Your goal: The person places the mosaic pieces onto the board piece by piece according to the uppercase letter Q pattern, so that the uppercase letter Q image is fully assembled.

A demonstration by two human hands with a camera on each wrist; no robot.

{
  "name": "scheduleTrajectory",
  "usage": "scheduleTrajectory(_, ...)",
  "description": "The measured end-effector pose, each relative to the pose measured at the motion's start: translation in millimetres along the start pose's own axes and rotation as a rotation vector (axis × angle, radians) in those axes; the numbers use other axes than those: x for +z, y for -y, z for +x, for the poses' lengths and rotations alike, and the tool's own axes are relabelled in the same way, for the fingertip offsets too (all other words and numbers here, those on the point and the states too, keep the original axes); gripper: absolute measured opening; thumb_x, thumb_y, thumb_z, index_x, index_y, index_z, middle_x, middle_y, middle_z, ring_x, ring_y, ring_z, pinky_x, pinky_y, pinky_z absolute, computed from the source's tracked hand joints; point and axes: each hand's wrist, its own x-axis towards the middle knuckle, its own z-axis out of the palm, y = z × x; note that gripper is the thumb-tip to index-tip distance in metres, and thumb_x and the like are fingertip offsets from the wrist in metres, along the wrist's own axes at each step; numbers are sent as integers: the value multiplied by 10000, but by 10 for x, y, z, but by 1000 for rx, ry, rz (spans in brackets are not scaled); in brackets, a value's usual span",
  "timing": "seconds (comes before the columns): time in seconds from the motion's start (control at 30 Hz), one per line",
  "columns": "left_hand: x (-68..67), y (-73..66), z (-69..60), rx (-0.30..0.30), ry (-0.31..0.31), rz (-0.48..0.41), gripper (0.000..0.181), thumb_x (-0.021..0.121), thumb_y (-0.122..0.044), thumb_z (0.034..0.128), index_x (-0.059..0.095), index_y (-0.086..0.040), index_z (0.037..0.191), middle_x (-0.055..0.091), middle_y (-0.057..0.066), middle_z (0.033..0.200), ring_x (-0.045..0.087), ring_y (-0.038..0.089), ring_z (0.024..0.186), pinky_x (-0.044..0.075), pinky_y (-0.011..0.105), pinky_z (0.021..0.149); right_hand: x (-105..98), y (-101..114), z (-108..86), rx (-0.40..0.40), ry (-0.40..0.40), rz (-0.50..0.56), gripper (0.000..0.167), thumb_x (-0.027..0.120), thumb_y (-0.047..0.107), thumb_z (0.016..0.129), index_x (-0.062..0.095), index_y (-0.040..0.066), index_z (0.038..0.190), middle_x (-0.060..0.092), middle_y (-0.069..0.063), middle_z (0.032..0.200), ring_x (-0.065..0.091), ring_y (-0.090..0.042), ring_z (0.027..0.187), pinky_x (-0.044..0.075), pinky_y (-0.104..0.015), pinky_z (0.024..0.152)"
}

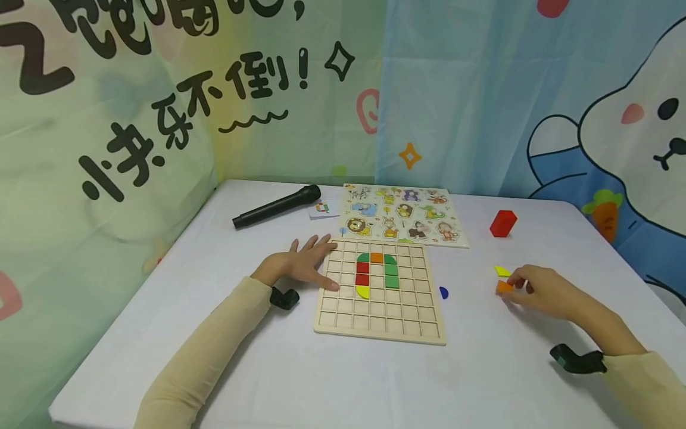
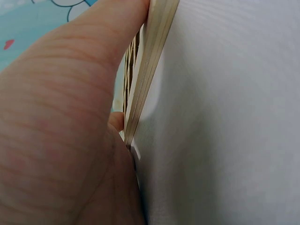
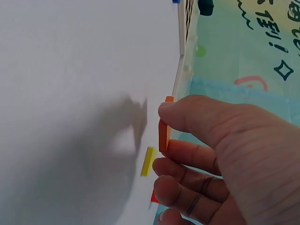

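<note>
My left hand (image 1: 302,265) rests with spread fingers on the left edge of a wooden grid board (image 1: 377,325); its thumb touches the board's side in the left wrist view. Set in the grid is an arch of coloured tiles: red squares (image 1: 362,273), green pieces (image 1: 392,274), an orange square (image 1: 377,258) and a rounded yellow piece (image 1: 362,292). To the right of the board, my right hand (image 1: 549,295) pinches an orange tile (image 3: 164,133) between thumb and index finger, held on edge. A yellow tile (image 1: 502,271) lies just beyond it.
A blue rounded piece (image 1: 443,292) lies by the board's right edge. Farther back are a red block (image 1: 503,223), an animal picture board (image 1: 402,215), a small card (image 1: 324,208) and a black microphone (image 1: 276,207). Printed curtains (image 1: 455,107) hang behind the white table.
</note>
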Motion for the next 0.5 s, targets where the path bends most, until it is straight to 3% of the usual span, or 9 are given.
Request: scheduleTrajectory(0.5,23,34,25,4,-10,-9,1128,660,-703,761,74,-205,1587,-99,33,1651,-132,282,1510,-105,619,1154,-23,530,119,-73,16,-30,273,754,191,829,671,17,1022,616,-40,884,498,-147,735,480,-224,596)
